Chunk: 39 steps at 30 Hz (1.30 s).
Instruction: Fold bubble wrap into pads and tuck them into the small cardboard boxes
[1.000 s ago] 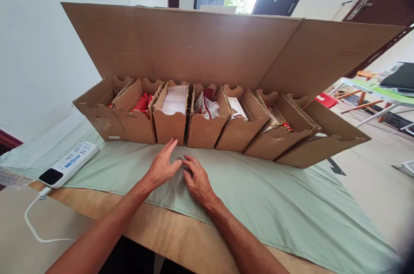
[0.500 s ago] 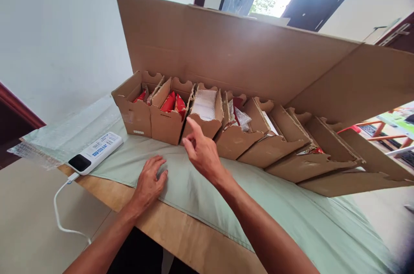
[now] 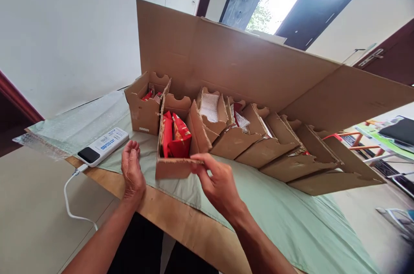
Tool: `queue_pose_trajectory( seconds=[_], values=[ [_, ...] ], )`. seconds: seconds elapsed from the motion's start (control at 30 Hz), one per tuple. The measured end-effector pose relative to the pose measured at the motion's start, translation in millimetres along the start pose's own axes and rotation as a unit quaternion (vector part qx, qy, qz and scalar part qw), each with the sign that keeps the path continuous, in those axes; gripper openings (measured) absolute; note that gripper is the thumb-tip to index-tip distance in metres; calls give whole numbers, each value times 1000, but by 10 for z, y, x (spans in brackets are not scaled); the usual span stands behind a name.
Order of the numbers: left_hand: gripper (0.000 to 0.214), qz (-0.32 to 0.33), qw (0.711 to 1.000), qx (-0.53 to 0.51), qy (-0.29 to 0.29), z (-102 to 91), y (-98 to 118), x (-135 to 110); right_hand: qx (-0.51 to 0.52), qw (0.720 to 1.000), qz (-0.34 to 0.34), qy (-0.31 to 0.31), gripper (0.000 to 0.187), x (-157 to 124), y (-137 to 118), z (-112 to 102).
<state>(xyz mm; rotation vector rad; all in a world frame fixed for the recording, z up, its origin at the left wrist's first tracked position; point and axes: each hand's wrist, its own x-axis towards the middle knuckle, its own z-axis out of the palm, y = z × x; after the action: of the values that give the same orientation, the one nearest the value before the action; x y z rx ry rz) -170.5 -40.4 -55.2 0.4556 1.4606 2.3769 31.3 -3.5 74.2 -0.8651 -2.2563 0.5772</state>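
Right hand (image 3: 221, 183) gripping cardboard bin (image 3: 173, 170), white device (image 3: 103, 147) with unreadable blue lettering (image 3: 108, 143)

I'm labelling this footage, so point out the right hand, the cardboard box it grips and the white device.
Right hand (image 3: 220, 183): head view, back of the hand.
Gripped cardboard box (image 3: 173, 171): head view, its front wall.
White device (image 3: 105, 146): head view, its top face.

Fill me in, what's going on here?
A person's right hand grips the front edge of a cardboard box with red packets inside. That box sits forward of the row of other cardboard boxes, nearer the person. The left hand is open and holds nothing, between that box and a white device on the green cloth.
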Motion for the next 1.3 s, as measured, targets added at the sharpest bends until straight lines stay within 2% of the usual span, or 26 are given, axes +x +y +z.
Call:
queue_pose_trajectory(
  seconds=[0.1,0.23,0.3,0.4,0.5,0.6,0.7,0.77,0.9,1.0,1.07,1.13,1.2,1.3],
  values=[
    [50,-20,999,-23,-38,9,86,-94,10,1000,15,25,20,-544,-9,-426],
    [45,-50,993,-38,-97,32,212,-478,16,982,132,135,21,-1084,230,-934],
    [43,-78,988,-31,-127,17,241,-707,73,966,177,174,36,-1357,396,-1065],
    [47,-111,979,-22,-167,-40,257,-971,164,960,182,137,66,-1767,583,-1044],
    [47,-121,977,-16,-172,-70,289,-1094,160,970,169,66,82,-2022,647,-784],
    [45,-112,981,-10,-159,-26,349,-1169,80,979,170,77,79,-2017,618,-470],
    [41,-86,983,-21,-163,91,366,-1285,6,976,158,152,63,-1871,607,-350],
    [39,-69,978,-33,-196,216,327,-1367,-29,969,153,194,54,-1787,661,-430],
    [46,-39,957,-20,-285,598,167,-1450,-72,949,194,237,48,-1701,927,-796],
    [53,-40,926,50,-373,883,57,-1436,-94,930,256,245,53,-1665,1191,-972],
    [60,-34,899,133,-415,967,12,-1396,-100,919,306,226,53,-1660,1342,-967],
    [61,0,876,210,-434,923,-3,-1318,-105,910,355,185,51,-1686,1438,-896],
    [56,61,860,261,-434,758,23,-1164,-117,906,383,139,47,-1737,1477,-821],
    [43,173,841,349,-375,385,162,-675,-139,905,391,97,42,-1807,1482,-771]
  ],
)
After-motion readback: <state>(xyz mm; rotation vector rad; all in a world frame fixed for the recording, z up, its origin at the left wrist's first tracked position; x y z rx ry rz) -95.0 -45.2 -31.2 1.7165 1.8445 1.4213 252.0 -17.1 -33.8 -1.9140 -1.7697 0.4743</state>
